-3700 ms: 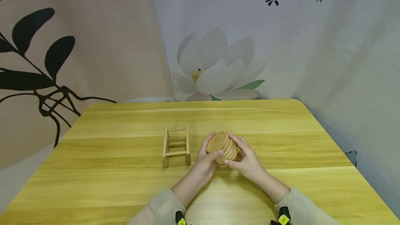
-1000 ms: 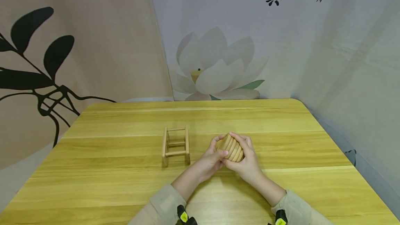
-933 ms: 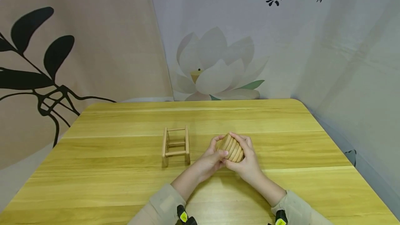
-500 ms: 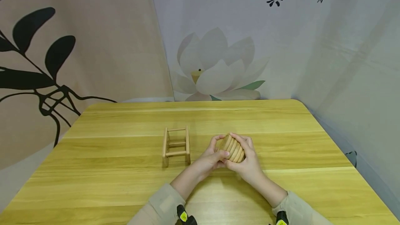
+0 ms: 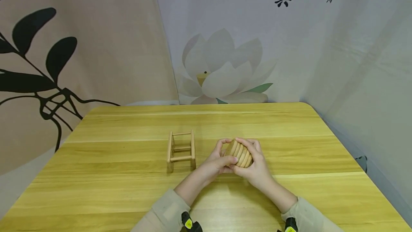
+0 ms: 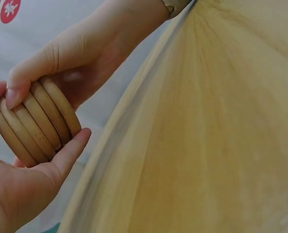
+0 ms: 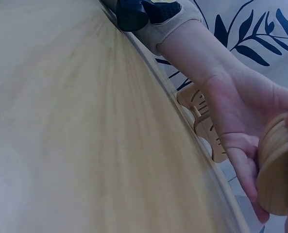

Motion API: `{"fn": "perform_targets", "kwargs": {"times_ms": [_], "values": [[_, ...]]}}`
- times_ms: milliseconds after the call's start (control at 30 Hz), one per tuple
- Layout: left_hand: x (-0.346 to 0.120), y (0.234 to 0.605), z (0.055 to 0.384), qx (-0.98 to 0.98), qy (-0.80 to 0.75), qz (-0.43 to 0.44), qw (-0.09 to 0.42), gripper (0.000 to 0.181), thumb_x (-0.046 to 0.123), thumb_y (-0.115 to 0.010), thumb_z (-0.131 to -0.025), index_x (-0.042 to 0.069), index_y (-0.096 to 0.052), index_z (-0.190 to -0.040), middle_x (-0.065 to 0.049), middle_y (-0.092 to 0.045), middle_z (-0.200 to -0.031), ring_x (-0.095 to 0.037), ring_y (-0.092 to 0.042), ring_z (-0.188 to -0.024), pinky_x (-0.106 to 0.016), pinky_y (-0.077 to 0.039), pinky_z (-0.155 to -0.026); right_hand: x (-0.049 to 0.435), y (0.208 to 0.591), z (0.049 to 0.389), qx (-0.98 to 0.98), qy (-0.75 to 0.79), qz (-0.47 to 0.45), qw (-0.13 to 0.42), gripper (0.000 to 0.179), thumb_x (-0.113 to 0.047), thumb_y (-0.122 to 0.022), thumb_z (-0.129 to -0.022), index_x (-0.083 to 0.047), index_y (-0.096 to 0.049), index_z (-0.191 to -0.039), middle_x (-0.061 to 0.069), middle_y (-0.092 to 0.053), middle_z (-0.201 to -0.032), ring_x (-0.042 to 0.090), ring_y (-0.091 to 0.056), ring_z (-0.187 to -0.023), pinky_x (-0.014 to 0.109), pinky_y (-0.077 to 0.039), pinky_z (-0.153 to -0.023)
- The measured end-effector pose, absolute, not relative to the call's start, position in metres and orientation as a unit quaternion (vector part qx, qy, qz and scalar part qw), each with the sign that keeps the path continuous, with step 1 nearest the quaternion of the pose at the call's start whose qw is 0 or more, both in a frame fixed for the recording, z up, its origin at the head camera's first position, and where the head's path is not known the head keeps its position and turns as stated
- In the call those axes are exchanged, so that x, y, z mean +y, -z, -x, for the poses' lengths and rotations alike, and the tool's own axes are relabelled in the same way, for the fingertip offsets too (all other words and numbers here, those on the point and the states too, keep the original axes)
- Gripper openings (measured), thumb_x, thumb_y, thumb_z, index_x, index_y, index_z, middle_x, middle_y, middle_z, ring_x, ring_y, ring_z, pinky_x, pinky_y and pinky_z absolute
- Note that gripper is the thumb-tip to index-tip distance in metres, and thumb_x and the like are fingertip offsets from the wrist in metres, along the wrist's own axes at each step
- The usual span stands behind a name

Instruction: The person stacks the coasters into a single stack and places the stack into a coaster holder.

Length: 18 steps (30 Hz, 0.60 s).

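Observation:
A stack of several round wooden coasters point(image 5: 239, 153) is held above the table, tilted so that their rims face the head camera. My left hand point(image 5: 216, 162) grips its left side, thumb across the near edge. On the right side my right hand point(image 5: 254, 162) holds the same stack, fingers over the far edge and thumb at the near edge. In the left wrist view the coasters point(image 6: 34, 121) lie flat against one another between both hands. The right wrist view shows the stack point(image 7: 279, 170) cut off by the frame edge.
A small wooden rack point(image 5: 181, 151) with posts and crossbars stands on the table point(image 5: 128, 174), left of the hands. In the right wrist view, slotted side panels of the rack point(image 7: 202, 121) show. Printed cloth point(image 5: 225, 28) hangs behind the table.
Since the earliest frame, the stack has turned from showing its round top face to showing mostly rims, and shifted slightly right. Over the last second the hands barely move. The rack stays put.

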<state>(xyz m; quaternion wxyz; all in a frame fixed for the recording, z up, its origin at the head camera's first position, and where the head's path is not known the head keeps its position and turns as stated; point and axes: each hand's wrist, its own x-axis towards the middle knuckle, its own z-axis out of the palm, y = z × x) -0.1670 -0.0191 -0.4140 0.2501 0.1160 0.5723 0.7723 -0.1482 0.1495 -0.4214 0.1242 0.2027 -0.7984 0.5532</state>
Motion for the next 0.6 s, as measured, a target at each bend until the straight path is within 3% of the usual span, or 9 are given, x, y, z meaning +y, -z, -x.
{"fn": "perform_targets", "kwargs": {"times_ms": [267,400,600], "values": [[-0.0182,0.4084,0.1660,0.572,-0.775,-0.111,0.246,0.068,0.012,-0.068,-0.080,0.015,-0.027,-0.133,-0.017,-0.053,-0.112,-0.020,-0.060,-0.080,-0.035,-0.054,-0.075,0.1497,0.4186,0.1484,-0.804,-0.543,-0.208,0.129,0.080,0.006,-0.084,-0.062,-0.014,-0.054,-0.133,0.010,-0.039,-0.120,0.025,-0.046,-0.101,0.040,-0.050,-0.079],[-0.0180,0.4081,0.1659,0.565,-0.780,-0.110,0.245,0.070,0.011,-0.069,-0.078,0.015,-0.025,-0.134,-0.018,-0.052,-0.115,-0.022,-0.062,-0.087,-0.035,-0.054,-0.077,0.1498,0.4168,0.1494,-0.807,-0.535,-0.216,0.129,0.080,0.009,-0.082,-0.061,-0.007,-0.054,-0.134,0.014,-0.039,-0.119,0.028,-0.046,-0.101,0.042,-0.050,-0.079],[-0.0186,0.4080,0.1653,0.565,-0.778,-0.114,0.249,0.078,0.014,-0.068,-0.079,0.014,-0.021,-0.142,-0.019,-0.049,-0.121,-0.025,-0.061,-0.097,-0.038,-0.053,-0.082,0.1516,0.4133,0.1497,-0.813,-0.526,-0.224,0.116,0.082,0.006,-0.083,-0.063,-0.016,-0.053,-0.137,0.008,-0.039,-0.119,0.023,-0.046,-0.102,0.037,-0.051,-0.081]]}}
